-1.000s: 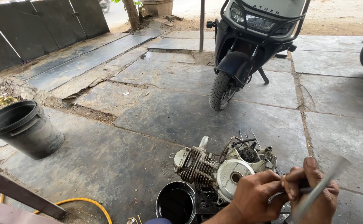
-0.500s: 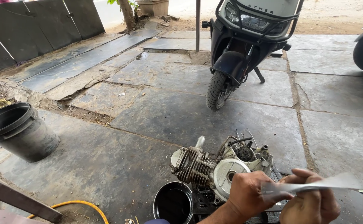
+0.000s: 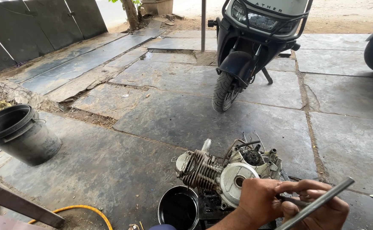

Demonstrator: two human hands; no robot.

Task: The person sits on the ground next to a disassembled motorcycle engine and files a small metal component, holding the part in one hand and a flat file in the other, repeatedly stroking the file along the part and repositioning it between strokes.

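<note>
At the lower edge of the head view, both hands work close together over a small engine that sits on the stone floor.

1. Left hand: fingers curled over the engine's round side cover, resting on or just above it. Whether it clamps anything cannot be told.
2. Right hand: fingers closed around a slim dark tool, its tip pointing toward the left hand, with a long grey metal rod lying across the same fingers.
3. Engine position: finned cylinder pointing left, cover facing the camera, loose wires on top. A black tin of dark liquid stands just beside it.

Judged step: tool work at the side cover, with the left hand steadying the casing. The next move seems to call for seating the tool tip squarely on its point before any force is applied, while the casing is held firm.

Surroundings: a black bucket to the left, a yellow hose near it, and a parked scooter well apart.
</note>
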